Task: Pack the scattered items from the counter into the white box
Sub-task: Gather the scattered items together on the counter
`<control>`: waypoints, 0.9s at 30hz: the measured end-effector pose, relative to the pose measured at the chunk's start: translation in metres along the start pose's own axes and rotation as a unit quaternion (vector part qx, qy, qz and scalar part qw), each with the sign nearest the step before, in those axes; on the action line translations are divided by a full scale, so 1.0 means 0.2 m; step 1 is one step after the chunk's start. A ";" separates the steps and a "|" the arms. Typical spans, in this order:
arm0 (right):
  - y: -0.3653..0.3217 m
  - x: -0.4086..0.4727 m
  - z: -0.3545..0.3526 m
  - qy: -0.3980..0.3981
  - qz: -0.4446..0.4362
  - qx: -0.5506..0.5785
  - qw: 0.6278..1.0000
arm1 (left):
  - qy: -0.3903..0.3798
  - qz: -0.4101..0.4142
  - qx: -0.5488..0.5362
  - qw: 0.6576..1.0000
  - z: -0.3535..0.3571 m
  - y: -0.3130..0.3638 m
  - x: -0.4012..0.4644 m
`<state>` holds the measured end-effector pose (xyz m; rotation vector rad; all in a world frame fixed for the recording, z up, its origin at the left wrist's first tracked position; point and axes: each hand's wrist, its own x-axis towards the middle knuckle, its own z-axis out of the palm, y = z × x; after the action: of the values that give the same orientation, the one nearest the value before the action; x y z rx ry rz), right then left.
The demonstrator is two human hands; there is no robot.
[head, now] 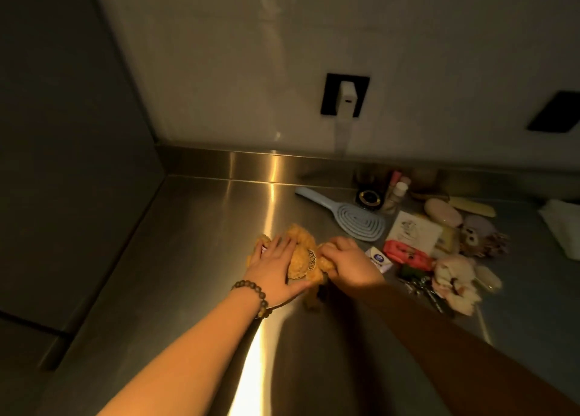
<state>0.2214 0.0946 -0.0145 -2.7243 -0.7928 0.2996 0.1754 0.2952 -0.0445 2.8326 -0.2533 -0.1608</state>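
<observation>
**Both hands on yellow cloth, steel counter**

Head view: your left hand (276,271) lies flat, fingers spread, pressing the yellow cloth (303,258) onto the counter (201,258). Your right hand (346,263) is curled closed, gripping the cloth's right edge. Blue hairbrush (351,216) and pink packet (405,254) lie right of it.

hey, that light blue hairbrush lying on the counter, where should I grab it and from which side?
Take the hairbrush by its slim handle, the end pointing up-left toward the back wall, coming from the left. That end lies over bare counter, while the wide oval head sits close to the paper packet and small bottles, leaving less room for a grip there.
</observation>
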 end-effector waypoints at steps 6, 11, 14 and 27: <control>0.08 -0.40 0.07 0.177 0.066 -0.074 0.979 | 0.097 -0.067 -0.013 0.993 0.09 0.23 -0.12; 0.19 -0.45 0.12 0.183 0.197 -0.101 0.958 | 0.041 -0.097 0.016 0.994 0.20 0.37 -0.10; 0.29 -0.40 0.16 0.147 0.251 -0.092 0.952 | 0.023 -0.088 0.020 0.996 0.19 0.42 0.06; 0.39 -0.45 0.01 0.219 0.240 -0.038 0.945 | 0.074 -0.043 -0.051 0.995 0.08 0.58 0.25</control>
<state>0.1840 -0.0166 -0.0316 -2.8598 -0.0168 -0.2464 0.2041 0.1714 -0.0287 2.7389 -0.0871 0.0186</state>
